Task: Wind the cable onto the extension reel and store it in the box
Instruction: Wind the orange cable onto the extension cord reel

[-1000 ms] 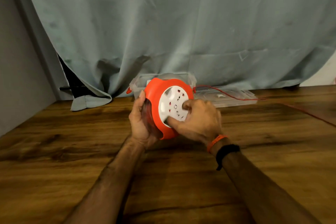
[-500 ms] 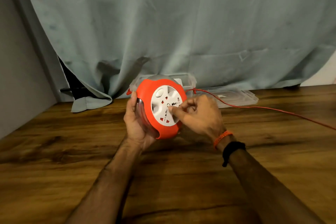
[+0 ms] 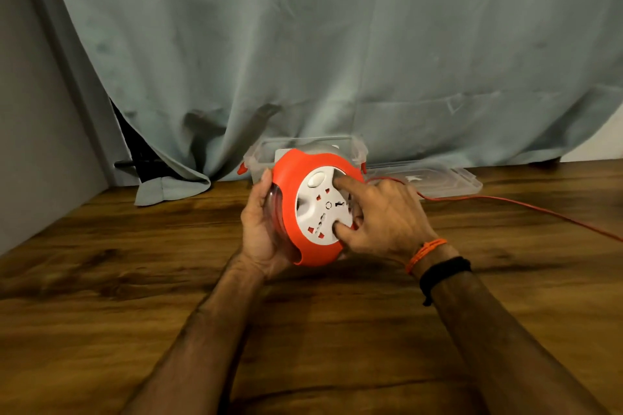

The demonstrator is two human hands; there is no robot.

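An orange extension reel (image 3: pixel 303 246) with a white socket face (image 3: pixel 320 205) is held upright just above the wooden table (image 3: pixel 135 280). My left hand (image 3: pixel 259 229) grips its left side and back. On the white face rests my right hand (image 3: pixel 381 216), forefinger in an upper recess, thumb in a lower one. A thin orange cable (image 3: pixel 522 205) runs from the reel's right side across the table to the right edge. The clear plastic box (image 3: pixel 263 152) stands behind the reel against the curtain.
The box's clear lid (image 3: pixel 448 178) lies flat to the right of the box. A grey-green curtain (image 3: pixel 337 44) hangs along the back, with a fold (image 3: pixel 168 185) on the table at the left. A grey wall (image 3: pixel 33 145) borders the left side.
The white face has turned under my right hand, whose fingers moved from its centre to recesses at its top and bottom. The cable lies lower across the table than a second ago.
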